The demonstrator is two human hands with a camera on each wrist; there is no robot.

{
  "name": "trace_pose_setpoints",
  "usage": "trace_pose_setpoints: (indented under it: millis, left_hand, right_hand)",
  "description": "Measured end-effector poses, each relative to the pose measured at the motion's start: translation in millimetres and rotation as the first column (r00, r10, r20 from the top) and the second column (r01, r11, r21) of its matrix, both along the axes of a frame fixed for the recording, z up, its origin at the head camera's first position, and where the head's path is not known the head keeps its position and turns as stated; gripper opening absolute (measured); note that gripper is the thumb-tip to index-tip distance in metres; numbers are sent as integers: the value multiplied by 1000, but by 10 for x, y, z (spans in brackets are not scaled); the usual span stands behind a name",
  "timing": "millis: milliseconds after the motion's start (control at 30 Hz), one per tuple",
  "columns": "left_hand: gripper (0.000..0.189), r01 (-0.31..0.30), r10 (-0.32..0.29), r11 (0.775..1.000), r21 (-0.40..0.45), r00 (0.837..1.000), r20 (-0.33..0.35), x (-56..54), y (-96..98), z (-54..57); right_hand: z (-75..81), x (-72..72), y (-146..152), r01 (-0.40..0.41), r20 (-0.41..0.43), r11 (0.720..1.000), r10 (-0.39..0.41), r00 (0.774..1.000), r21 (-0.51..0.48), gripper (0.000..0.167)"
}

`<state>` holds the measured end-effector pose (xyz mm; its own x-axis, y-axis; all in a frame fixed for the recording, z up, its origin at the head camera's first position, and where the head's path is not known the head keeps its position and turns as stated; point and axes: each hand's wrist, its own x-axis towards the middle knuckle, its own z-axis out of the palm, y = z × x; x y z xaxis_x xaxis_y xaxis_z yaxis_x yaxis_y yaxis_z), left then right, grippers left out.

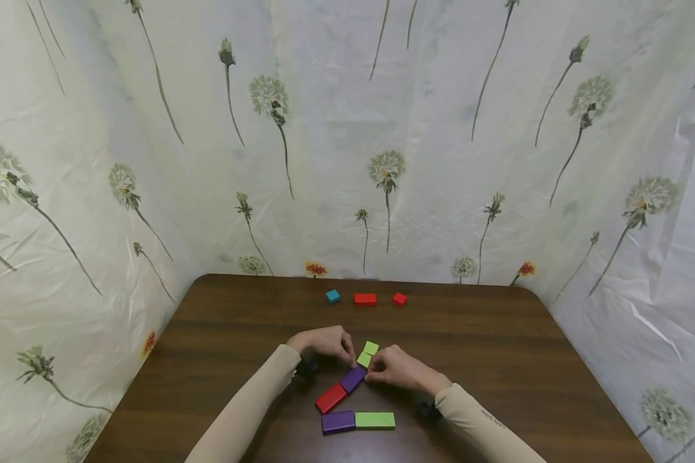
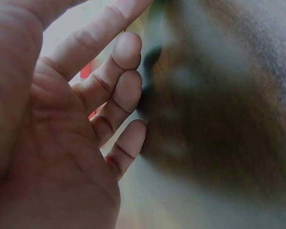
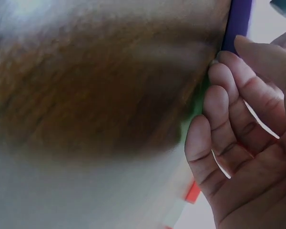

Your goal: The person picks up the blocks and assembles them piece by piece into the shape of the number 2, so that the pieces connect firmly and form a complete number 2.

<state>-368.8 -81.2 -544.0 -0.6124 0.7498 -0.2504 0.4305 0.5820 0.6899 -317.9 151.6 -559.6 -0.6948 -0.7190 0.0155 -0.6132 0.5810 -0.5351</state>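
Note:
A slanting chain of blocks lies on the brown table: a red block (image 1: pixel 331 399), a purple block (image 1: pixel 353 379) and two small lime-green blocks (image 1: pixel 367 354). From the upper left, my left hand (image 1: pixel 325 342) reaches down with its fingertips on the purple block's far end. My right hand (image 1: pixel 404 368) pinches at the same block's right side, its thumb and index finger at the purple edge in the right wrist view. The left wrist view shows the other left fingers (image 2: pixel 128 90) bent; the thumb and index tips are out of frame there.
Nearer me, a second purple block (image 1: pixel 338 422) and a long lime-green block (image 1: pixel 374 420) lie end to end. Toward the back edge sit a blue block (image 1: pixel 333 296), a red oblong block (image 1: pixel 365 299) and a small red block (image 1: pixel 399 299). A flower-printed curtain (image 1: pixel 330 225) hangs behind the table.

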Motion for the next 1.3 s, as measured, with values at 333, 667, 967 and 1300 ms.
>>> trace_pose_setpoints:
  millis: [333,667,967,1300]
  left_hand:
    - [12,-25,26,999,44,1000,-13,-40,-16,-16]
    - [10,-77,82,992,98,995,-53,-73,44,-76]
    - [7,-82,87,992,95,995,-55,-89,70,-118]
    - [8,-74,80,993,96,995,-56,-89,71,-122]
  right_hand:
    - [8,-141,203,151,-13,988,-151,988,-4,9]
    - [-49,-238,204,208,-81,978,-209,975,-13,23]
    - [-38,-234,172,188,-98,982,-189,977,-18,23]
    - [-40,-246,131,177,-125,984,-178,976,-17,21]
